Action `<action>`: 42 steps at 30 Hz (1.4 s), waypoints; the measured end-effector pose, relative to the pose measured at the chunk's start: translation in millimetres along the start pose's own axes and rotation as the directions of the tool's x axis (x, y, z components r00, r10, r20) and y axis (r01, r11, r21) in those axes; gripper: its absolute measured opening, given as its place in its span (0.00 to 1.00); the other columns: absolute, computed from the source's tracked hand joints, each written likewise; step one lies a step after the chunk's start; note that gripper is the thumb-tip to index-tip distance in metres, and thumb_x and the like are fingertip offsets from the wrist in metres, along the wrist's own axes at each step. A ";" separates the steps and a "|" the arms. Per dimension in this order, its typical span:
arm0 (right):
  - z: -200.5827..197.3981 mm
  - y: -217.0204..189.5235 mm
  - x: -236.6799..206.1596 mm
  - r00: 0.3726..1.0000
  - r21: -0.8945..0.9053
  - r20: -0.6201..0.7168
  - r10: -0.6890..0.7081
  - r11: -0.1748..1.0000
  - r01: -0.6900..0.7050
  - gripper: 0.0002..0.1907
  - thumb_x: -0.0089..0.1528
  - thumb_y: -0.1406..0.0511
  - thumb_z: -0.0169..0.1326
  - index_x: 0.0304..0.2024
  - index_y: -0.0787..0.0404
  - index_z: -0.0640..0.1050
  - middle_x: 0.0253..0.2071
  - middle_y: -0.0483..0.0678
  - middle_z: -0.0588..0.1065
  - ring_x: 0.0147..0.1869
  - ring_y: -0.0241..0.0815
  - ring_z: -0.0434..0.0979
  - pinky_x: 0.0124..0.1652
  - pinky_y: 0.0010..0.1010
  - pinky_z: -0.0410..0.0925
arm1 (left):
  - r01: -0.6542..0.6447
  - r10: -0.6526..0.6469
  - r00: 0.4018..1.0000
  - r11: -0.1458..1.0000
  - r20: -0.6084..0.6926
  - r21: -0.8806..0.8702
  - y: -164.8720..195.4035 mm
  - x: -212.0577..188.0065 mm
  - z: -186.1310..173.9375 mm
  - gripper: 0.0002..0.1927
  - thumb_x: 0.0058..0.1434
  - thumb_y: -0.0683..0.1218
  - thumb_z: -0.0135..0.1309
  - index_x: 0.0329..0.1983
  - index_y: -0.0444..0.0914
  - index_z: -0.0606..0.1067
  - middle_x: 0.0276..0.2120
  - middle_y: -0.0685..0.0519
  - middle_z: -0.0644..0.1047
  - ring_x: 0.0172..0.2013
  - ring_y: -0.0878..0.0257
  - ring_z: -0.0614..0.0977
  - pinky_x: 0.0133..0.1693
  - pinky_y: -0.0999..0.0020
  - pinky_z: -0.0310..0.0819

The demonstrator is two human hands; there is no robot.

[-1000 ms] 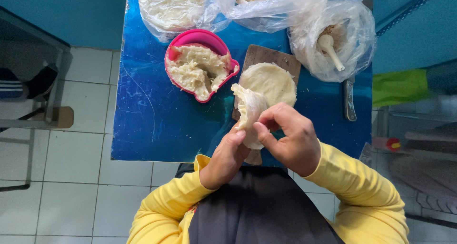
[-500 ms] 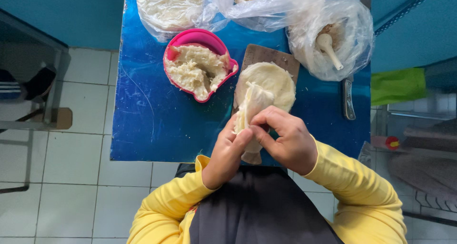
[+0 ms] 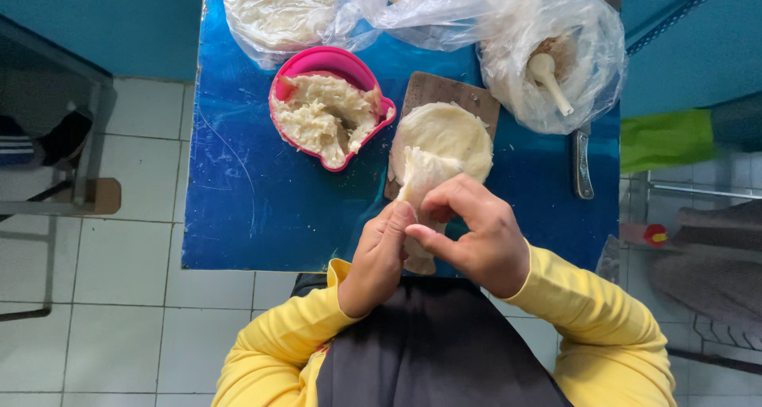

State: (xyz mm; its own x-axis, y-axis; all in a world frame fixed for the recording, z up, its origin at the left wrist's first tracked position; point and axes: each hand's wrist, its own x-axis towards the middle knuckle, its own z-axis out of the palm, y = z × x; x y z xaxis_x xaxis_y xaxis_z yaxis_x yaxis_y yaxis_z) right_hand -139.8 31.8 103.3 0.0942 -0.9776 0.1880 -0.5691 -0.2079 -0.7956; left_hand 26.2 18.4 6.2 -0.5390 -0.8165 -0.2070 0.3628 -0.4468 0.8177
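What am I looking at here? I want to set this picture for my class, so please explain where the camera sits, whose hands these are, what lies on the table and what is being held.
There is no machine. The one view comes from a camera worn on a person's head, looking straight down, so the yellow sleeves and both hands are the wearer's own. The left hand and right hand together pinch a folded dough wrapper, just above a round stack of wrappers on a wooden board. On the blue table there is also a pink bowl of pale shredded filling, clear plastic bags, one holding a white scoop, and a knife.
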 end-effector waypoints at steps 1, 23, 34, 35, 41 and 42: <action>1.2 -1.6 -0.9 1.000 -0.016 -0.015 -0.018 1.000 0.017 0.11 0.58 0.69 0.66 0.40 0.64 0.78 0.38 0.47 0.74 0.38 0.35 0.78 0.39 0.25 0.72 | 0.012 -0.012 1.000 1.000 0.008 -0.026 -0.6 0.2 -0.1 0.19 0.80 0.56 0.40 0.45 0.37 0.73 0.29 0.62 0.69 0.28 0.75 0.65 0.28 0.78 0.57; 1.6 50.8 -9.8 0.908 0.562 0.201 0.366 0.716 -0.413 0.06 0.67 0.72 0.53 0.45 0.63 0.79 0.41 0.43 0.77 0.45 0.29 0.75 0.47 0.21 0.70 | -0.082 0.083 0.997 0.993 0.007 -0.085 5.7 4.5 0.0 0.24 0.72 0.41 0.44 0.70 0.32 0.65 0.55 0.51 0.76 0.53 0.66 0.76 0.54 0.72 0.71; 12.1 20.9 -14.4 0.982 -0.072 -0.164 0.097 0.991 -0.110 0.11 0.61 0.73 0.58 0.46 0.62 0.79 0.37 0.44 0.76 0.40 0.32 0.77 0.42 0.23 0.72 | -0.142 0.245 0.969 0.642 -0.026 0.754 32.6 -3.1 15.9 0.34 0.63 0.37 0.53 0.74 0.36 0.62 0.34 0.37 0.80 0.33 0.51 0.85 0.37 0.64 0.78; 13.3 21.9 -16.3 0.980 -0.169 -0.198 0.021 0.984 -0.055 0.09 0.61 0.73 0.59 0.44 0.62 0.80 0.37 0.46 0.75 0.41 0.32 0.77 0.42 0.23 0.71 | -0.098 0.204 0.978 0.621 -0.040 0.778 36.1 -3.8 17.4 0.35 0.63 0.37 0.53 0.75 0.37 0.61 0.33 0.37 0.80 0.32 0.50 0.85 0.38 0.64 0.78; 12.0 53.6 -17.8 0.917 0.655 0.125 0.379 0.663 -0.363 0.08 0.67 0.74 0.52 0.48 0.64 0.75 0.46 0.45 0.76 0.50 0.31 0.75 0.51 0.24 0.70 | -0.447 0.499 0.855 0.565 0.144 0.694 50.5 -5.6 21.7 0.36 0.57 0.31 0.47 0.71 0.34 0.62 0.58 0.33 0.76 0.42 0.51 0.85 0.43 0.66 0.79; 12.2 57.1 -19.1 0.912 0.663 0.145 0.383 0.647 -0.376 0.08 0.67 0.74 0.51 0.49 0.65 0.75 0.47 0.45 0.75 0.51 0.32 0.74 0.53 0.24 0.69 | -0.451 0.492 0.859 0.595 0.142 0.665 50.9 -5.1 21.7 0.34 0.57 0.30 0.46 0.70 0.34 0.63 0.59 0.33 0.75 0.43 0.53 0.86 0.43 0.66 0.79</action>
State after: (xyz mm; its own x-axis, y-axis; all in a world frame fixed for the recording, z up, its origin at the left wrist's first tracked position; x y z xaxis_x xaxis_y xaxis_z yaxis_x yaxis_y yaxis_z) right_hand -164.2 38.3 47.3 -0.0136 -0.9763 -0.2162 0.1378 0.2123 -0.9674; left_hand 30.9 7.8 60.6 -0.3922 -0.8694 0.3006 -0.0469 0.3452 0.9373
